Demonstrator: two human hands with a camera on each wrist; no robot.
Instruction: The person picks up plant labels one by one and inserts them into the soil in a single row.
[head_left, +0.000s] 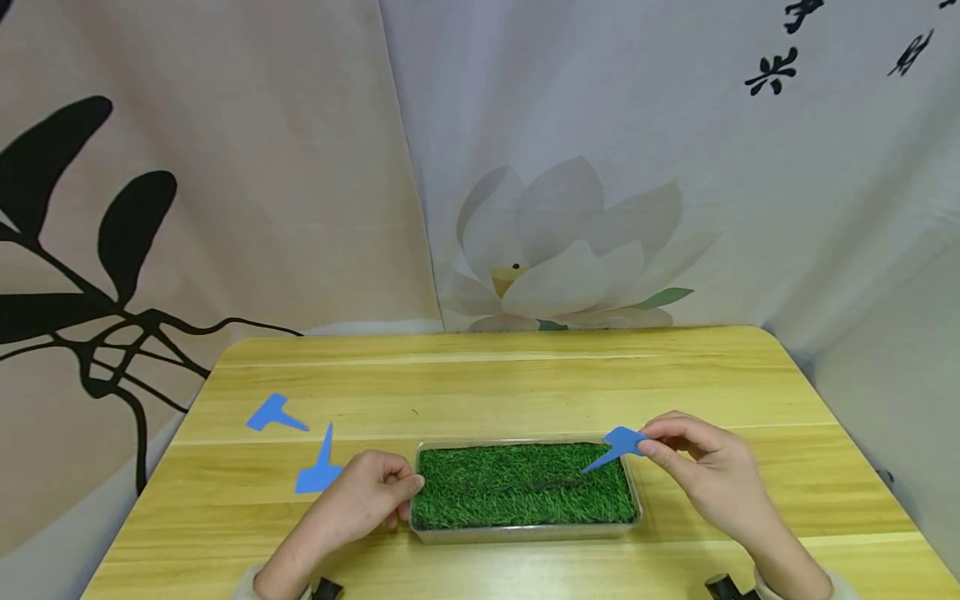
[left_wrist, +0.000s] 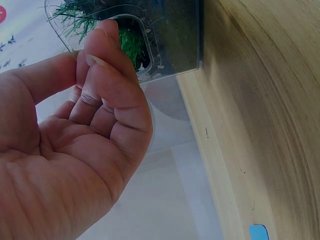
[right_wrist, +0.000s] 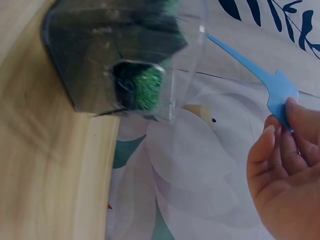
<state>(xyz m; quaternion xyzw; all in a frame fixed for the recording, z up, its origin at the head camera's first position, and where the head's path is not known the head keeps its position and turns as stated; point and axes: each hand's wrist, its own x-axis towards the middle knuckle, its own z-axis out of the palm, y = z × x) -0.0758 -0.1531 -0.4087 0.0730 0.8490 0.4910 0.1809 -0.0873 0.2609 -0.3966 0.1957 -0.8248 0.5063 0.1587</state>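
A clear plastic box point(head_left: 525, 534) filled with green artificial grass point(head_left: 517, 487) stands on the table in front of me. My left hand point(head_left: 367, 492) pinches the box's left end between thumb and curled fingers; the left wrist view shows those fingertips at its rim. Over the right part of the grass, my right hand point(head_left: 705, 471) pinches a blue T-shaped plant label point(head_left: 621, 440) by its broad head. The label's pointed stem slants down to the left, its tip close above a dark groove in the grass. In the right wrist view the label point(right_wrist: 280, 95) is beside the box wall.
Two more blue plant labels lie left of the box: one point(head_left: 272, 412) farther back, the other point(head_left: 318, 477) by my left wrist. The wooden table point(head_left: 487, 383) ends at a printed cloth backdrop point(head_left: 585, 125) behind it.
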